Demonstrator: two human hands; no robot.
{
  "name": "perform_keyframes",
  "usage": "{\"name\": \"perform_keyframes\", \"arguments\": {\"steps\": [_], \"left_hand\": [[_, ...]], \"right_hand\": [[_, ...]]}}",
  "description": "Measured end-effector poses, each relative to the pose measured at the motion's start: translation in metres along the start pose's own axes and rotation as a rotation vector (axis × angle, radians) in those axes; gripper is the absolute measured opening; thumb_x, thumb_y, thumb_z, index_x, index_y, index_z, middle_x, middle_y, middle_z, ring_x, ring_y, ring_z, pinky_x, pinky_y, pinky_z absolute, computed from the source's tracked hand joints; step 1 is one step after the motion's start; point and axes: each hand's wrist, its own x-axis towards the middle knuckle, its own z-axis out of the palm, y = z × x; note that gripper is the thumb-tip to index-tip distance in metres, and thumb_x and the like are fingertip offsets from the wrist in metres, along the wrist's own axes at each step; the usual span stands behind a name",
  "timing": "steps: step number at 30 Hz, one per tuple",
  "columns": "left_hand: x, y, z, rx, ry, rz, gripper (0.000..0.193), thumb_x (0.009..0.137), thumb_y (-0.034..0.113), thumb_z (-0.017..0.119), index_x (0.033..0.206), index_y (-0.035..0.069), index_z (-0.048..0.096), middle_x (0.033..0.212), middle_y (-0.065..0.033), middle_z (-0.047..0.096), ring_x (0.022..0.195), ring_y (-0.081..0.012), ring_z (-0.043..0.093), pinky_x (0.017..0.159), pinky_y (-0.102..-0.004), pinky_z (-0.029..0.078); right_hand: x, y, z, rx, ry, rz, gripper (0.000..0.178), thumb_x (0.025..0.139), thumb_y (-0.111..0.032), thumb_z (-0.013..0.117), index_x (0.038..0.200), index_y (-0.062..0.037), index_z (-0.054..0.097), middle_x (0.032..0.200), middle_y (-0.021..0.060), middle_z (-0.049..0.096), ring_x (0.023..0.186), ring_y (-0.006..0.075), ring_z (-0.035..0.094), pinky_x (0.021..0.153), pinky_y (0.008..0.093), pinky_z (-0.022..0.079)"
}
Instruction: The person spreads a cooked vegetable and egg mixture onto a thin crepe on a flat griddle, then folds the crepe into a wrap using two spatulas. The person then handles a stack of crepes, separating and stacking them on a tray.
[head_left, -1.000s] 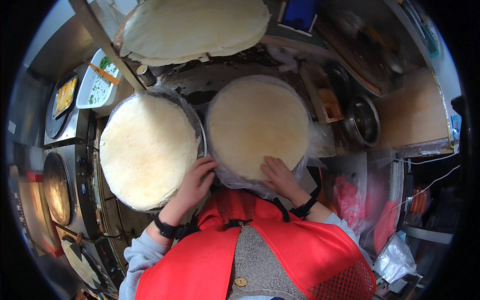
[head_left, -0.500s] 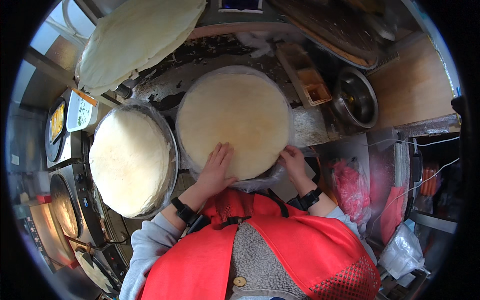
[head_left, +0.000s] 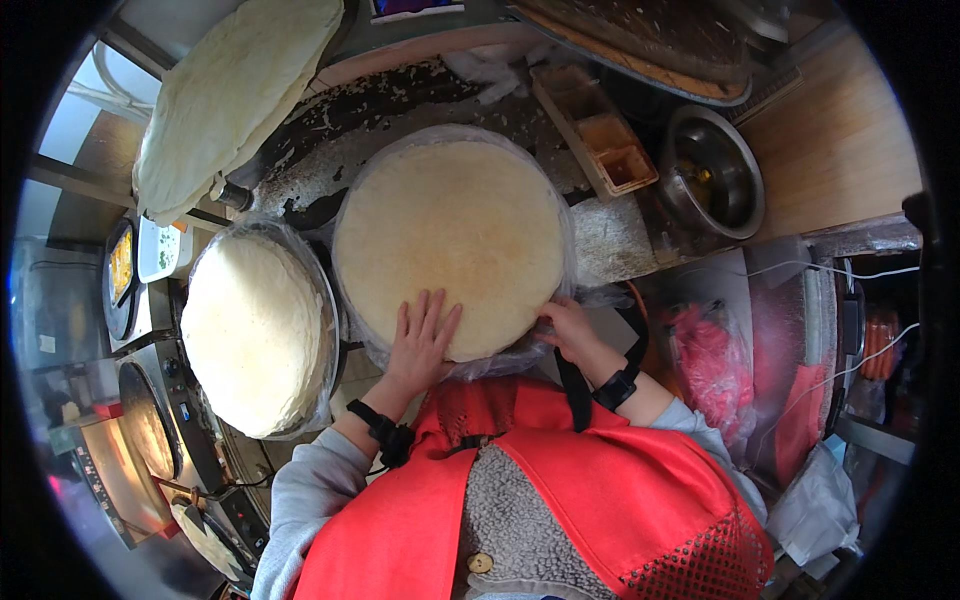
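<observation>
A wide, round, pale flatbread (head_left: 450, 220) lies on top in front of me, with clear plastic film (head_left: 562, 215) around its rim. My left hand (head_left: 423, 342) rests flat on its near edge, fingers spread. At the near right edge, my right hand (head_left: 570, 328) is closed, thumb and fingertips pinching the flatbread's rim. To the left stands a second stack of pale flatbreads (head_left: 252, 330), also edged with plastic film. How many sheets lie under the top one in front of me is hidden.
More flatbread sheets (head_left: 235, 100) hang over a rail at upper left. Round griddles (head_left: 148, 420) line the left side. A sectioned sauce box (head_left: 628, 168) and a metal bowl (head_left: 742, 190) sit at far right. Pink plastic bags (head_left: 705, 365) hang beside my right arm.
The view has shifted slightly, moving the flatbread a little left in the picture. My left hand's fingers are more spread and point more straight ahead. My right hand stays at the rim.
</observation>
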Motion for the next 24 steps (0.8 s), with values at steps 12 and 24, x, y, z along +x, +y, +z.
{"name": "perform_keyframes", "arguments": {"steps": [12,24], "left_hand": [[-0.069,-0.004,0.037,-0.27,0.233,0.241,0.033,0.075,0.013,0.066,0.106,0.005,0.059,0.101,-0.0089,0.06,0.093,-0.0286,0.056,0.087,-0.04,0.046],[-0.067,0.0,-0.001,-0.148,0.832,-0.028,0.065,0.064,0.024,0.079,0.119,0.008,0.049,0.12,-0.0169,0.055,0.113,-0.0371,0.051,0.1,-0.0537,0.034]], "right_hand": [[0.053,0.071,-0.02,0.46,-0.671,0.186,0.045,0.07,-0.001,0.05,0.114,0.0002,0.056,0.117,0.0102,0.059,0.111,0.025,0.053,0.101,0.0433,0.039],[-0.005,0.027,0.001,0.489,-0.635,0.059,0.055,0.07,-0.005,0.047,0.125,0.0017,0.05,0.122,0.0155,0.058,0.116,0.0289,0.054,0.1,0.0454,0.043]]}}
